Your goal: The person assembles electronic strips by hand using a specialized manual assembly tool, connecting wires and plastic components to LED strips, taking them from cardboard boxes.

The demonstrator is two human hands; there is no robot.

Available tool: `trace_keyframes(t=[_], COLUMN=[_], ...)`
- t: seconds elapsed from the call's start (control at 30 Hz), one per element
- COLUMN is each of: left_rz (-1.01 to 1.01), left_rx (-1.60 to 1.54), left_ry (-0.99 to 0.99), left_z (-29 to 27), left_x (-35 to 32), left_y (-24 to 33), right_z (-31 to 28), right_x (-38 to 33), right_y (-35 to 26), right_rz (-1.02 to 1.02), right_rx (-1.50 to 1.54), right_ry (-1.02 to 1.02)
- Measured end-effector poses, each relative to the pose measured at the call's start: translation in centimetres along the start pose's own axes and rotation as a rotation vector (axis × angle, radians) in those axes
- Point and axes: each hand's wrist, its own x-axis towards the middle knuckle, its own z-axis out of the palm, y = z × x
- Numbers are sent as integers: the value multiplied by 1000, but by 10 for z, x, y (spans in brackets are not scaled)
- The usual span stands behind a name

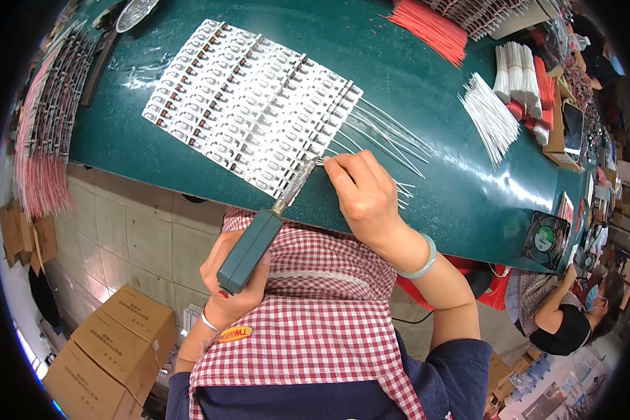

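Note:
My left hand (236, 302) is wrapped round the boxy dark green handle of a soldering iron (250, 250). Its metal barrel slants up to the near right edge of a white panel of small identical parts (255, 105), set in rows on the table. Beside the iron's tip, my right hand (366, 196) pinches the end of a thin white wire (320, 162) at that edge; the fingers partly hide the joint. Further up the same edge, several loose white wires (388, 133) stick out to the right over the table.
The green table (441, 182) carries red wires (430, 31), white wires (488, 119) and a small black fan (544, 240). Wired panels (52, 119) hang over its left end. Cardboard boxes (112, 350) stand on the floor at lower left; a co-worker (563, 315) is at right.

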Motion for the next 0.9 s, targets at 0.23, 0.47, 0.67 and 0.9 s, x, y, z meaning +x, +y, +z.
trace_keyframes(t=[0.23,0.47,0.67,0.9], left_rz=[34,27,24,27], left_rx=[35,52,47,21], left_ry=[-10,44,14,49], left_z=[-1,-4,-5,-6], left_x=[1,-3,-4,-8], left_y=[1,2,2,-1], right_z=[0,0,1,-5], right_x=[1,1,-1,-1], right_y=[0,-1,-1,-4], right_rz=[-10,-7,-25,-18], right_rx=[-31,-40,-54,-41], right_ry=[-8,-18,-36,28])
